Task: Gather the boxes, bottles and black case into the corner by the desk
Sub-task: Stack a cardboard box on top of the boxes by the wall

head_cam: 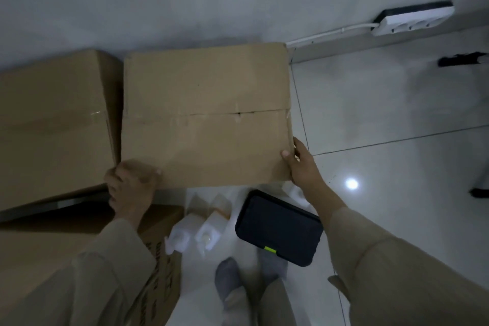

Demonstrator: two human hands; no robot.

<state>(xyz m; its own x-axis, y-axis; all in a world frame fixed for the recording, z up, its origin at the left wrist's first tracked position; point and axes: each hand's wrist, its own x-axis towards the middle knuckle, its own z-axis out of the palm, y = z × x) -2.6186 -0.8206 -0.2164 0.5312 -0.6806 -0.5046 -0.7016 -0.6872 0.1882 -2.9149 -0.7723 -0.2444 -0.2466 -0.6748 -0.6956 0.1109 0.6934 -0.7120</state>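
A large brown cardboard box [206, 114] fills the middle of the view, close to the wall. My left hand [131, 184] grips its near left corner and my right hand [300, 160] grips its near right corner, thumb on top. Beside it on the left stands another brown box [53, 124]. A third, printed box [158, 254] sits lower left, partly hidden by my sleeve. On the floor below the held box stand two white bottles [195, 230] and a black case [277, 226] with a green latch.
A white power strip [412, 20] with its cable lies along the wall at the upper right. Dark legs of furniture [461, 59] show at the right edge. The floor is white tile [383, 119]; my socked feet [230, 280] are just below the bottles.
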